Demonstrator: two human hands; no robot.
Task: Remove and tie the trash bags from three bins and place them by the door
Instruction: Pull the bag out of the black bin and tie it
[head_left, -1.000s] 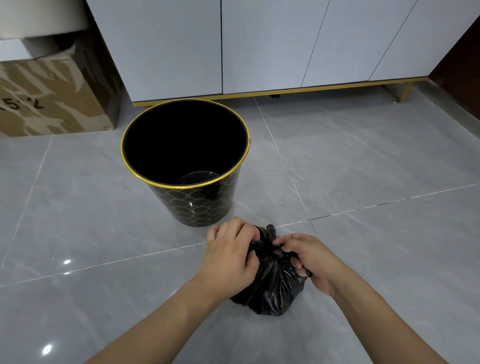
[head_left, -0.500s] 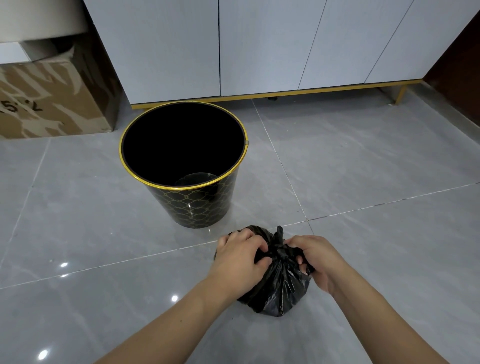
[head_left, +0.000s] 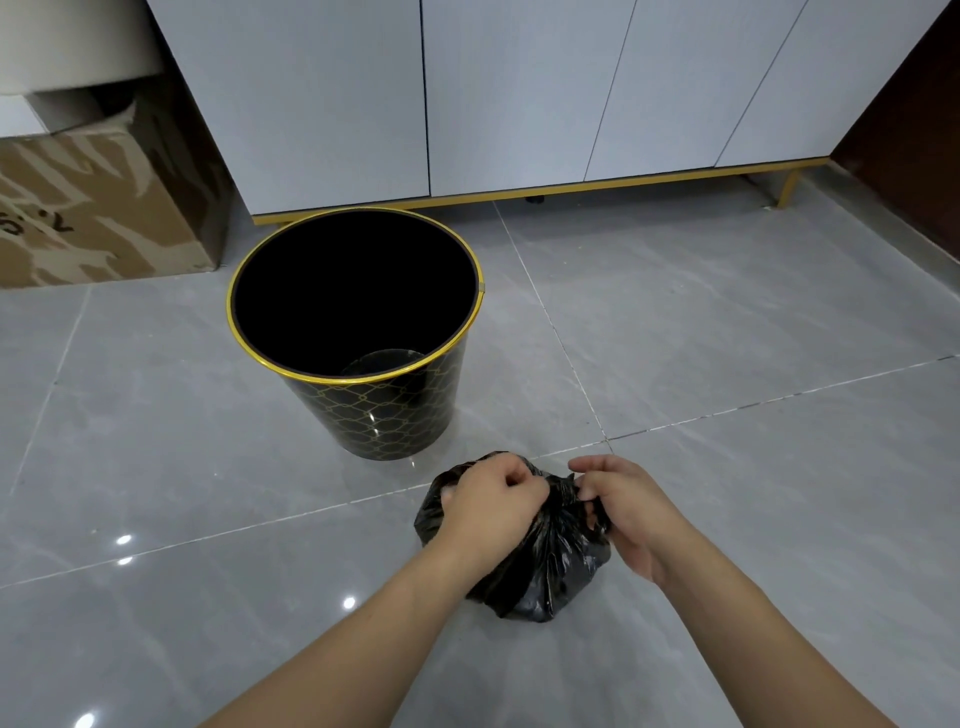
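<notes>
Glossy grey floor tiles (head_left: 727, 322) with pale grout lines fill the view, backed by flat white cabinet doors (head_left: 519, 93) on a thin gold plinth, and a worn cardboard box (head_left: 98, 218) at far left. On the near floor sits the black trash bag (head_left: 545, 571), a small, crinkled, shiny bundle of thin film gathered to a neck at its top. Compared with a second ago, the left hand (head_left: 493, 509) has shifted from cupping the bag's side to a fist clenched at the neck, and the right hand (head_left: 623, 509) has drawn slightly rightward, its fingers (head_left: 589, 491) pinching a twisted tail of plastic; the upright tuft seen earlier is now pulled flat between the hands. That reads as the knot being cinched tight, so the tying of this bag is probably nearly done, with carrying to the door yet to come. Just beyond stands the bin (head_left: 363, 410), round, tapered, black with a gold lattice pattern and gold rim, its liner out and nothing visible inside.
</notes>
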